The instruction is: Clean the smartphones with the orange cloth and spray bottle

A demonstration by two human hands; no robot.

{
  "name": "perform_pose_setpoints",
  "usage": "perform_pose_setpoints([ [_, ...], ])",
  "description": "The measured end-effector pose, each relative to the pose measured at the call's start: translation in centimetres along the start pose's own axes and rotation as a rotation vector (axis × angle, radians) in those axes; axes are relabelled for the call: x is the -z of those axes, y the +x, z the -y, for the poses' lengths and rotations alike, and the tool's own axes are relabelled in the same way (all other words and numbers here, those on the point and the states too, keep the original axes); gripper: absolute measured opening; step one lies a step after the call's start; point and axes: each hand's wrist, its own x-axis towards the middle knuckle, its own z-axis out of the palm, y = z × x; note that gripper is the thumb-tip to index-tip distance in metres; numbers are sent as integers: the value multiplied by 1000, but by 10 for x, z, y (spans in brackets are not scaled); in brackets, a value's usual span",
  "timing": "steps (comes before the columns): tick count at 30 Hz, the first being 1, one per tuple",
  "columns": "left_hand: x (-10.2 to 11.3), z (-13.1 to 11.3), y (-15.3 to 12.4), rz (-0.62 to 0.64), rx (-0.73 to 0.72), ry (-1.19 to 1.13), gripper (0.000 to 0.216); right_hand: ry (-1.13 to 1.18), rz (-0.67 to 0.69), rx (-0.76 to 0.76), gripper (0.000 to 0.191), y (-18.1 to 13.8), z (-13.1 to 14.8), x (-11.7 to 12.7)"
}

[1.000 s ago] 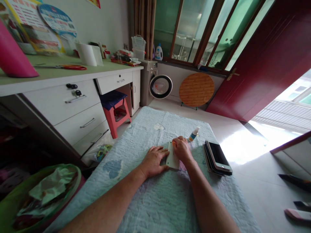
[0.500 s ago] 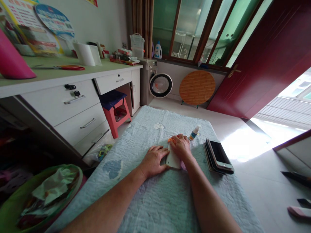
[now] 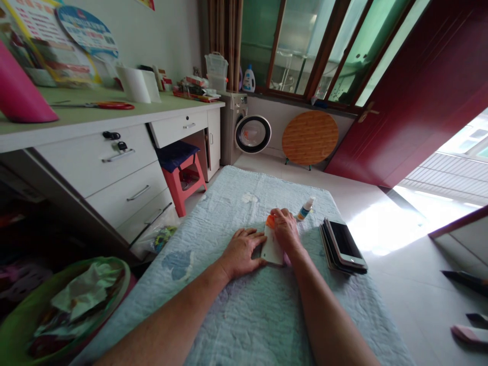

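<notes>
A flat white phone (image 3: 272, 250) lies on the pale blue quilt. My left hand (image 3: 243, 252) rests beside it with fingers spread, its fingertips and thumb touching the phone's left edge. Over the phone's upper right part, my right hand (image 3: 286, 230) is curled around an orange cloth (image 3: 270, 220), most of which the fingers hide. A bit of purple material shows beside the phone under my right wrist. Just beyond the right hand stands a small spray bottle (image 3: 305, 209) with a white cap.
Right of my forearm sits a stack of phones or tablets (image 3: 345, 246). A green bin (image 3: 125, 284) with crumpled paper stands at the left. Along the wall are a desk (image 3: 110, 168), a red stool (image 3: 186, 180) and a washing machine with its door ajar (image 3: 253, 134).
My right hand has shifted slightly right on the phone, and more of the orange cloth shows. The left hand and the phone keep their places.
</notes>
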Motion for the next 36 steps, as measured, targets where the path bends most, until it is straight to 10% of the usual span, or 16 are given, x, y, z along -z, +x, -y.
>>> perform_pose_setpoints([
  [36, 1, -1, 0, 8, -5, 6, 63, 42, -20, -118, 26, -6, -9, 1],
])
